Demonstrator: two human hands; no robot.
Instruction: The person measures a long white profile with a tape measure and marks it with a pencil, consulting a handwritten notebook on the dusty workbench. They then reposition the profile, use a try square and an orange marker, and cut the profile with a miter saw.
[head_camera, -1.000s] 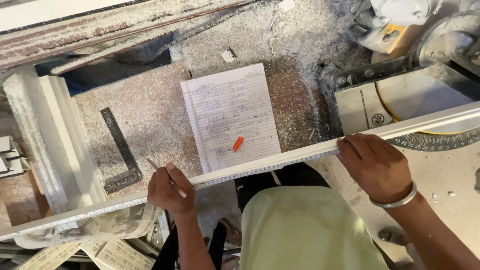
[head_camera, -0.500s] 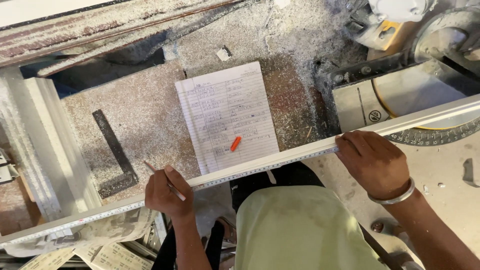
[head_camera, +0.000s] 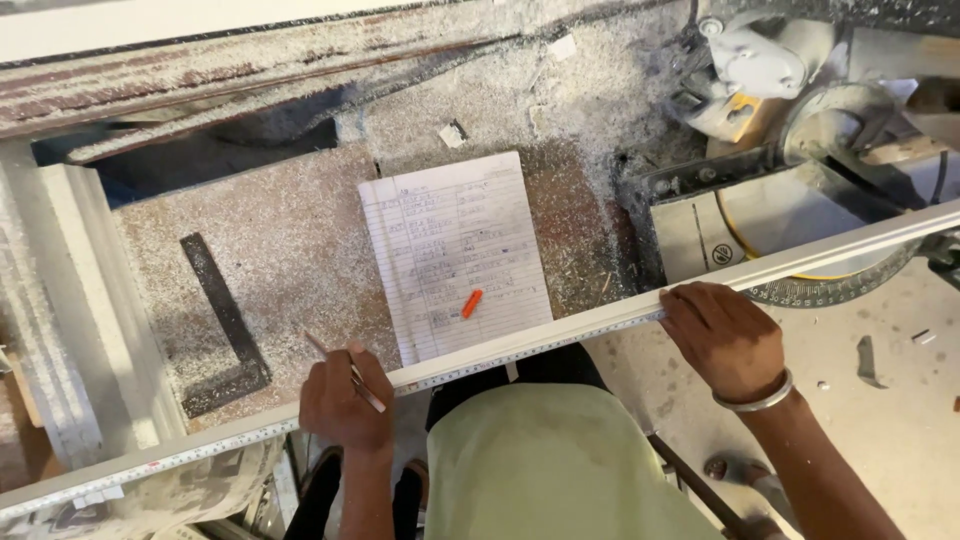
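Note:
A long pale metal strip (head_camera: 560, 335) with a measuring tape laid along it runs from lower left to upper right across the bench. My left hand (head_camera: 345, 400) grips a pencil (head_camera: 345, 372) and rests against the strip near its middle. My right hand (head_camera: 722, 338), with a metal bangle on the wrist, presses down on the strip further right, close to the saw base. Just behind the strip lies a lined sheet of handwritten notes (head_camera: 455, 250) with a small orange piece (head_camera: 471, 303) on it.
A dark metal try square (head_camera: 225, 325) lies on the dusty bench at left. A mitre saw (head_camera: 800, 130) with its round scale stands at the upper right. White profile pieces (head_camera: 60, 300) are stacked at the left edge. Shavings cover the surface.
The view has shifted slightly left and down. Both hands keep their places on the strip; the left hand with the pencil stays against the tape.

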